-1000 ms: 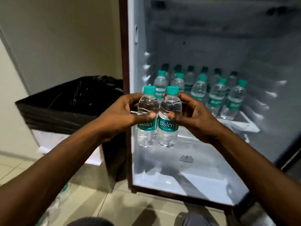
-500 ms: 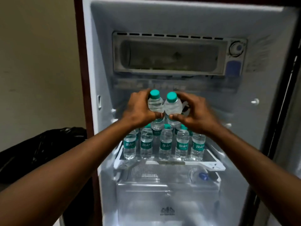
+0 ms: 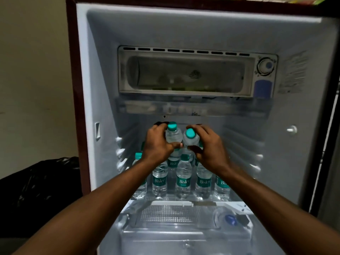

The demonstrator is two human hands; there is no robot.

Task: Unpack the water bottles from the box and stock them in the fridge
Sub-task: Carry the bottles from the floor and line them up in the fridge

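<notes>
The head view looked into an open fridge (image 3: 103, 74). Two hands reached in side by side. The left hand (image 3: 156, 144) had its grip curled round one water bottle (image 3: 173, 134), and the right hand (image 3: 209, 146) had its grip curled round a second bottle (image 3: 191, 138); the two held bottles touched each other, both with teal caps, the right one tilted toward the camera. They were held above the bottles already standing on the fridge shelf (image 3: 237, 206). In the near row on that shelf five stocked bottles (image 3: 183, 181) could be counted, upright and close together, the leftmost and rightmost partly hidden by the forearms. More teal caps showed behind them, but the hands hid how many. Below the shelf sat one clear drawer (image 3: 184, 240). One freezer compartment (image 3: 185, 74) sat far up, with one dial (image 3: 265, 65) at its right. One black bag (image 3: 36, 188) lay left of the fridge.
</notes>
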